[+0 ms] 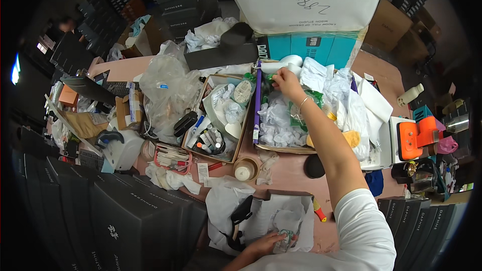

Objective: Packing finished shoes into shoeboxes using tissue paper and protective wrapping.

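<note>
My left hand [265, 245] is low in front of me, its fingers closed on a small clear packet with green print [285, 241]. Beneath it an open shoebox [307, 201] is lined with white tissue paper [223, 195]. A black strappy shoe [241, 212] lies at the box's left side. My right hand [288, 82] reaches far forward over a carton of crumpled white paper [277, 115]. Its fingers are pinched together beside a green packet [270, 80]; what they hold, if anything, I cannot make out.
Left of that carton stands a box with bottles and pens [211, 138]. A tape roll [245, 169], a red basket [173, 158] and a red-yellow handled tool [319, 211] lie on the pink table. Dark shoeboxes [135, 211] are stacked at left; an orange device [416, 138] stands right.
</note>
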`<state>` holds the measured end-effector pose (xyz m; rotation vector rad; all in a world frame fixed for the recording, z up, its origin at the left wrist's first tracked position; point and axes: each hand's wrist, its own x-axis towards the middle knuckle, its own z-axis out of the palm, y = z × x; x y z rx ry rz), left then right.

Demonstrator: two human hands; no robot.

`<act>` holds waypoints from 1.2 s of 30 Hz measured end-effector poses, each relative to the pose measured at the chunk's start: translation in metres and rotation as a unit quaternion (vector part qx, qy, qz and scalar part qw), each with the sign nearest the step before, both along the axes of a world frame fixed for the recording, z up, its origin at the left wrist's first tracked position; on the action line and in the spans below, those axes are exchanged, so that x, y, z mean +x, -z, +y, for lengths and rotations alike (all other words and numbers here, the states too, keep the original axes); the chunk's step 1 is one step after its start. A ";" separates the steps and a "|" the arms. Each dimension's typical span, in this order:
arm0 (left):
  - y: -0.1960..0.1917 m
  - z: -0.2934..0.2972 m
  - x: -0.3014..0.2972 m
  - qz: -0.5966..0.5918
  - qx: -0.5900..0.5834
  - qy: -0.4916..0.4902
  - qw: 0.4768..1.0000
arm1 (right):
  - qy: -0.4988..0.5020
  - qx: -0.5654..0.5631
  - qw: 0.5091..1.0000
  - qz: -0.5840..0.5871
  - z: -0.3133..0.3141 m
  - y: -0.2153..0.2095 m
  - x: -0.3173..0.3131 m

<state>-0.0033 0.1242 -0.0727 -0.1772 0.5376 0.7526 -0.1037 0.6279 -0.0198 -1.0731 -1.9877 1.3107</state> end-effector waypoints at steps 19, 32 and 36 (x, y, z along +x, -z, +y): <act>-0.060 -0.021 -0.043 0.055 0.109 -0.185 0.975 | 0.079 -0.408 0.867 0.276 -0.279 -0.074 0.300; -0.135 -0.032 0.041 0.204 0.188 0.027 0.960 | 0.219 -0.061 0.962 0.149 -0.529 -0.068 0.312; -0.140 -0.053 0.043 0.255 0.208 0.088 0.940 | 0.254 -0.084 0.955 0.127 -0.555 -0.071 0.314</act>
